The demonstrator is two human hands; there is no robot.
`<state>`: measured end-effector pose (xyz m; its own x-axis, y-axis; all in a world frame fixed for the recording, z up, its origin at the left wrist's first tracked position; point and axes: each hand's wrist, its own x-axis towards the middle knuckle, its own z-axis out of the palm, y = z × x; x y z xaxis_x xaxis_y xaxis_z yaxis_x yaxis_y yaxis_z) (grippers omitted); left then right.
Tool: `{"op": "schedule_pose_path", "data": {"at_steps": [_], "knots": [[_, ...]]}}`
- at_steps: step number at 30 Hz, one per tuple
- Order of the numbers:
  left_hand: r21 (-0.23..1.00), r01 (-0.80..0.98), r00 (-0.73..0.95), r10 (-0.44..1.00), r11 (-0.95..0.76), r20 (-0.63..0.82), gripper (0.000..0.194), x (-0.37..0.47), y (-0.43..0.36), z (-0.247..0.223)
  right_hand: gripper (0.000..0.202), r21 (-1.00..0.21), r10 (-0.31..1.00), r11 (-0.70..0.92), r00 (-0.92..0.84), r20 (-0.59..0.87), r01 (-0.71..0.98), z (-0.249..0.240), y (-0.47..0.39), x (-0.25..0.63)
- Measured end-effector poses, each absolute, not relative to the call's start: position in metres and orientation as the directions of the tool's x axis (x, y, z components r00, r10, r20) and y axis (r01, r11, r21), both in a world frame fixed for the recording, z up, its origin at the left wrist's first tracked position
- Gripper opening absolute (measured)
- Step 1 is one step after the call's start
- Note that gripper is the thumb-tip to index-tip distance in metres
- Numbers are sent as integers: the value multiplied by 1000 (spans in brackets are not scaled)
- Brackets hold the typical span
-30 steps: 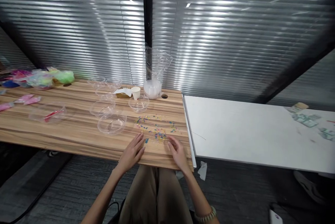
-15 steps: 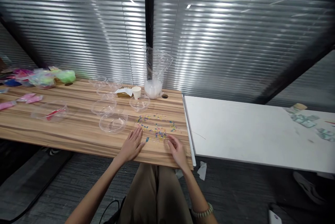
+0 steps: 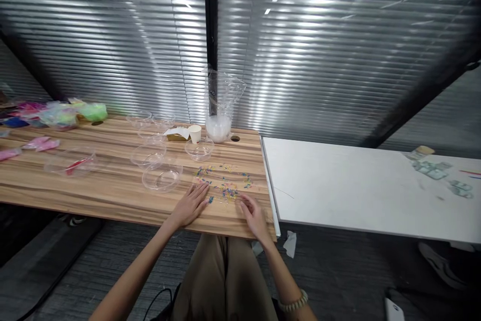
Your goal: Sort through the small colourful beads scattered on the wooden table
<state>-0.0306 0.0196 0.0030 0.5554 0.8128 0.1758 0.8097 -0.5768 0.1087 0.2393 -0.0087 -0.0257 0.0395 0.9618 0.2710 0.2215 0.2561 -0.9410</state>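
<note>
Nearby, clear bowls [image 3: 161, 179] (mostly empty) beside scattered coloured beads [image 3: 224, 187].

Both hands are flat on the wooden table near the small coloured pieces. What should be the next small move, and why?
Probably the left hand pinches one of the coloured pieces at its fingertips: both it and the right hand hold nothing, and the clear bowl beside it looks empty.

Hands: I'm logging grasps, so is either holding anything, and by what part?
Nothing is held. The left hand and right hand lie open on the table beside the scattered beads.
</note>
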Motion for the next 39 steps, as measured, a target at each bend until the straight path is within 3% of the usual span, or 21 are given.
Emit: {"op": "schedule_pose_path", "data": {"at_steps": [5,14,21,30,39], "knots": [[72,877,445,860,-475,250,58,-35,18,-4,31,-939,962,256,34,271,231,-25,-9,240],[56,849,515,846,-526,138,62,-32,31,1,32,-944,964,251,30,263,212,-24,-9,240],[41,877,455,855,-479,250,60,-31,26,-2,32,-944,966,244,26,256,222,-25,-9,240],[74,818,543,808,-570,230,56,-28,28,5,31,-944,966,247,22,257,218,-23,-9,239],[61,892,410,859,-448,308,53,-28,22,1,33,-943,965,246,31,259,224,-24,-9,239]]}}
